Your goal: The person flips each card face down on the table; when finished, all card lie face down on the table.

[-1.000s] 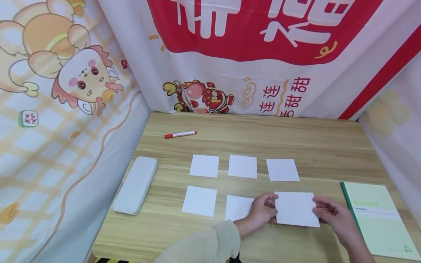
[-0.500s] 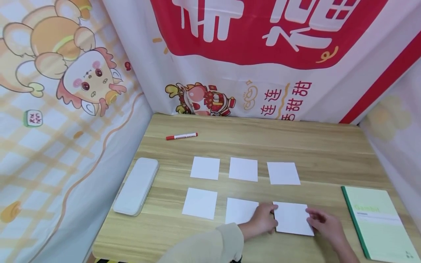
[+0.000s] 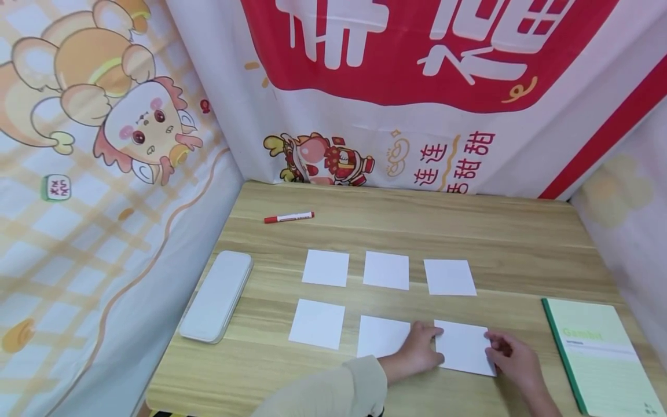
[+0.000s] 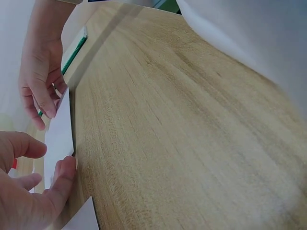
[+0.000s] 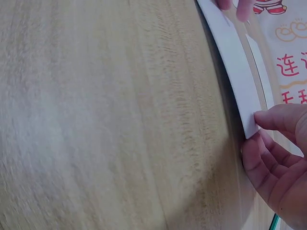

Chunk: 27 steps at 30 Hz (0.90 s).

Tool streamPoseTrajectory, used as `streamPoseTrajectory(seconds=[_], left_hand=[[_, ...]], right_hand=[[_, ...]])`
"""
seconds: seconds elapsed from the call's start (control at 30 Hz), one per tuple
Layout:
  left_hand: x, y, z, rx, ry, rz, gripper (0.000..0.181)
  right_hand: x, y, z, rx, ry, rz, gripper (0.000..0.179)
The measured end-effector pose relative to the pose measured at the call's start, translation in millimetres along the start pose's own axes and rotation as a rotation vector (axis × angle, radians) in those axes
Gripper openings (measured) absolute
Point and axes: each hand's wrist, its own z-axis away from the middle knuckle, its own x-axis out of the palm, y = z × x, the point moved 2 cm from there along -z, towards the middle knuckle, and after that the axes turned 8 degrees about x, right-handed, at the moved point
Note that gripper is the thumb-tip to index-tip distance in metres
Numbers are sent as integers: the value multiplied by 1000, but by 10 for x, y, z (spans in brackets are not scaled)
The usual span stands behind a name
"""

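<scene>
A white square card (image 3: 464, 347) lies at or just above the table, at the right end of the front row. My left hand (image 3: 417, 350) is at its left edge, thumb and forefinger spread apart with the tips over the card. In the left wrist view, that hand's fingers (image 4: 64, 175) touch the card's near edge without pinching it. My right hand (image 3: 518, 362) pinches the opposite edge, thumb on top and fingers (image 5: 259, 160) below in the right wrist view. Beneath my left wrist, another white card (image 3: 383, 335) is partly covered.
One more card (image 3: 316, 324) completes the front row at left. Behind it lies a row of three: left card (image 3: 325, 268), middle card (image 3: 386, 270), right card (image 3: 450, 277). A white case (image 3: 216, 296), a red marker (image 3: 289, 218) and a green notebook (image 3: 604, 353) surround them.
The card has come down and toward the person, its right edge lowering with my right hand. My left fingers have shifted slightly onto the card's top. The other cards stay put.
</scene>
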Motion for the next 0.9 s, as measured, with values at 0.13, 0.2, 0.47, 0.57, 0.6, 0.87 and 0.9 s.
streamPoseTrajectory(seconds=[0.13, 0.2, 0.47, 0.57, 0.6, 0.87, 0.9], left_hand=[[-6, -7, -16, 0, -10, 5, 56], [-8, -7, -21, 3, -12, 7, 55], [-3, 8, -39, -23, -31, 23, 52], [-3, 4, -48, -33, -35, 30, 51], [-5, 1, -47, -35, -36, 29, 51], [-210, 53, -56, -51, 31, 225, 57], [-257, 58, -53, -56, 48, 273, 57]], right_hand=[[46, -10, -26, 24, 6, 15, 36], [55, -19, -32, 28, 3, 18, 37], [44, -42, -57, 61, -11, 51, 39], [49, -50, -57, 58, -11, 53, 39], [52, -55, -56, 59, -11, 50, 38], [4, -170, -22, 7, 17, 40, 39], [-4, -197, -13, -11, 34, 43, 41]])
